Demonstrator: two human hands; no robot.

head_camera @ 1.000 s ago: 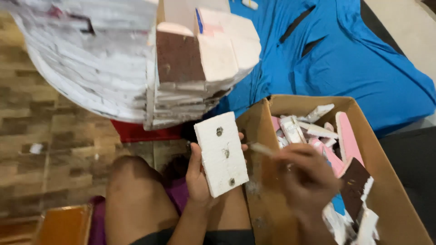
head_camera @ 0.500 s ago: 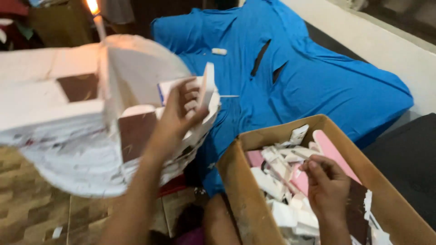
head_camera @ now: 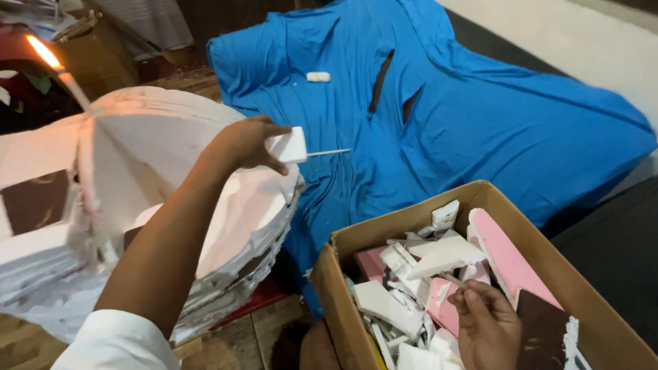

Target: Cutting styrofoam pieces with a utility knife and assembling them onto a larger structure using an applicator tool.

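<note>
**Left hand pinching a white foam block over the layered model; right hand down in the scrap box**

The left hand (head_camera: pixel 243 144) is reaching out from a white sleeve (head_camera: pixel 116 342), its thumb and fingers closed together on a small white rectangular foam block (head_camera: pixel 289 145). A thin pale stick (head_camera: pixel 327 153) is jutting from the block's far side, pointing right over the cloth. The block is hovering at the upper edge of a large white rounded model built of stacked foam sheets (head_camera: pixel 157 205), which is filling the left of the view, with a dark brown square patch (head_camera: pixel 34 202) showing on its left face.

The right hand (head_camera: pixel 488 329) is sitting low inside an open brown cardboard box (head_camera: pixel 404 223), fingers curled loosely among the scraps; whether it is gripping any one piece cannot be told. Around it are lying white foam offcuts (head_camera: pixel 442 255), a long pink foam strip (head_camera: pixel 508 259) leaning along the box's right side, and a dark brown board piece (head_camera: pixel 543 329) just beside the hand.

Beyond both hands, a bright blue crumpled cloth (head_camera: pixel 480 123) is spreading over a dark surface, with a small white oblong object (head_camera: pixel 318 77) resting on it, well apart from the block. Wood-patterned floor (head_camera: pixel 233 342) is showing beneath the model.
</note>
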